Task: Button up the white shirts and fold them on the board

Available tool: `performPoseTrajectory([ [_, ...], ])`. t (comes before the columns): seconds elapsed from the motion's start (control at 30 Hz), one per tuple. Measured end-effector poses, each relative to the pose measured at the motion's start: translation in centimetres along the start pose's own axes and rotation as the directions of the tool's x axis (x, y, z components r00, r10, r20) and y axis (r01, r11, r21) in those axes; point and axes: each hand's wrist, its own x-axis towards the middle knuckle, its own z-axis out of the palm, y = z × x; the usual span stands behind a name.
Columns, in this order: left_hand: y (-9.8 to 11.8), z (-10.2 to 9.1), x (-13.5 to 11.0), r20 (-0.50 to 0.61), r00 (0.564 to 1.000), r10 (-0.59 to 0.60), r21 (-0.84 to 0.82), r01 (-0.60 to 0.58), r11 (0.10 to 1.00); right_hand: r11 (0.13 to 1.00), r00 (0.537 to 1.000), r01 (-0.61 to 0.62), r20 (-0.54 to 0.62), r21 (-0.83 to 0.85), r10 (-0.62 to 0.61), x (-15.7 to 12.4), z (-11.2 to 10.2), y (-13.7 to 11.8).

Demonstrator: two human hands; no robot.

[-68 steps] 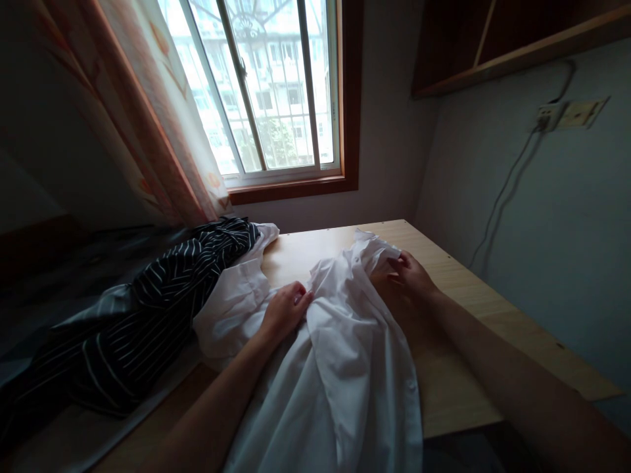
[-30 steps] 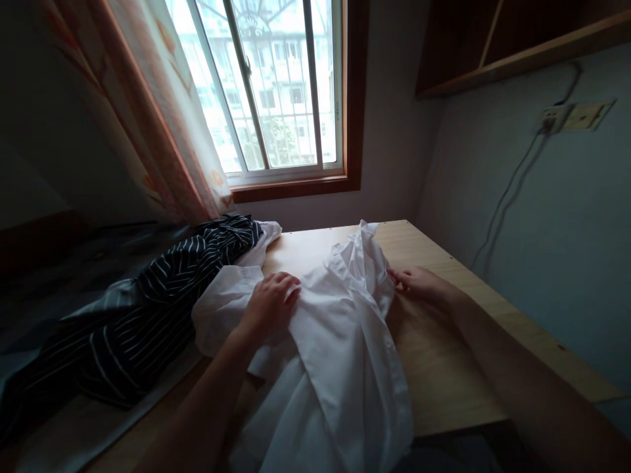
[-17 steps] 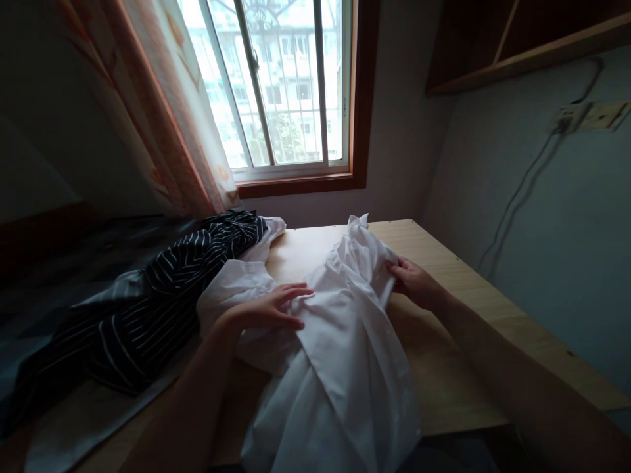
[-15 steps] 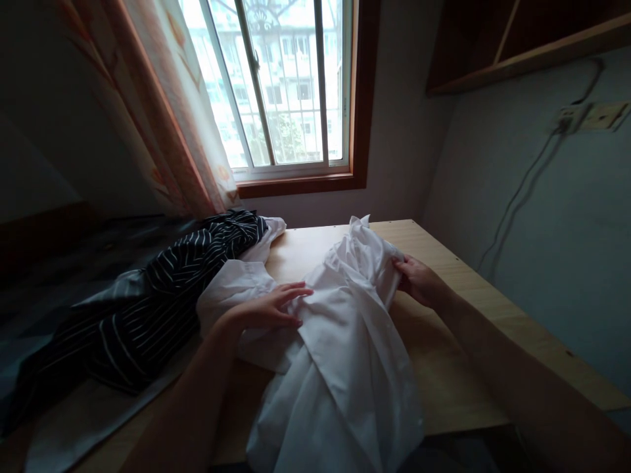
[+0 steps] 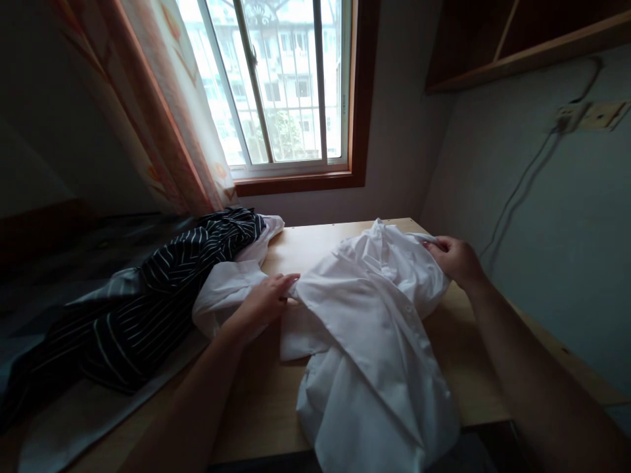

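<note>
A crumpled white shirt lies across the wooden table, its lower part hanging over the near edge. My left hand is closed on the shirt's left edge near the table's middle. My right hand is closed on the shirt's far right edge and holds it stretched toward the wall. A second white garment lies just left of my left hand.
A black garment with white stripes is heaped on the left, partly over the second white garment. A window with a patterned curtain is behind the table. A wall with a socket and cable stands on the right under a wooden shelf.
My right hand has pulled the shirt's edge out to the right, spreading the bunched cloth wider. My left hand went from lying flat on the shirt to gripping its left edge.
</note>
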Motion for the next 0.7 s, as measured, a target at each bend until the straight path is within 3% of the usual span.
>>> performPoseTrajectory([
  [0.07, 0.3, -0.4, 0.1, -0.164, 0.986, -0.019, 0.036, 0.026, 0.999, 0.998, 0.999, -0.027, -0.045, -0.064, 0.024, 0.2, -0.7, 0.4],
  [0.13, 0.5, -1.3, -0.1, -0.387, 0.921, -0.047, 0.061, 0.076, 0.995, 0.991, 0.999, -0.043, -0.037, -0.126, 0.038, 0.4, -1.1, 0.8],
  [0.27, 0.7, -4.1, -1.2, -0.726, 0.677, -0.117, 0.015, 0.185, 0.983, 0.976, 1.0, 0.006, -0.024, -0.219, -0.012, 0.5, -1.5, 1.3],
  [0.33, 0.3, -5.4, -1.8, -0.818, 0.555, -0.149, -0.036, 0.21, 0.977, 0.973, 0.996, 0.041, -0.064, -0.227, -0.057, 0.4, -1.6, 1.3],
  [0.4, -0.4, -6.2, -2.0, -0.863, 0.481, -0.151, -0.05, 0.216, 0.975, 0.973, 0.987, 0.076, -0.121, -0.218, -0.104, 0.4, -1.5, 1.2],
  [0.43, -0.9, -6.2, -2.0, -0.856, 0.495, -0.145, -0.038, 0.22, 0.975, 0.972, 0.982, 0.095, -0.142, -0.214, -0.128, 0.4, -1.4, 1.2],
  [0.47, -1.3, -6.1, -2.0, -0.821, 0.554, -0.139, -0.013, 0.225, 0.974, 0.97, 0.978, 0.118, -0.144, -0.213, -0.151, 0.4, -1.2, 1.2],
  [0.57, -1.9, -4.3, -1.6, -0.517, 0.841, -0.158, 0.104, 0.245, 0.964, 0.954, 0.98, 0.19, -0.019, -0.234, -0.2, 0.5, -0.3, 1.8],
  [0.6, -1.7, -3.5, -1.5, -0.406, 0.897, -0.173, 0.148, 0.252, 0.956, 0.948, 0.978, 0.207, 0.05, -0.242, -0.201, 0.6, 0.1, 2.1],
  [0.63, -1.3, -2.8, -1.4, -0.335, 0.924, -0.184, 0.192, 0.258, 0.947, 0.944, 0.975, 0.216, 0.114, -0.25, -0.193, 0.6, 0.5, 2.6],
  [0.7, 0.4, -1.9, -1.2, -0.321, 0.936, -0.145, 0.262, 0.235, 0.936, 0.942, 0.969, 0.201, 0.198, -0.27, -0.15, 0.7, 1.2, 3.5],
])
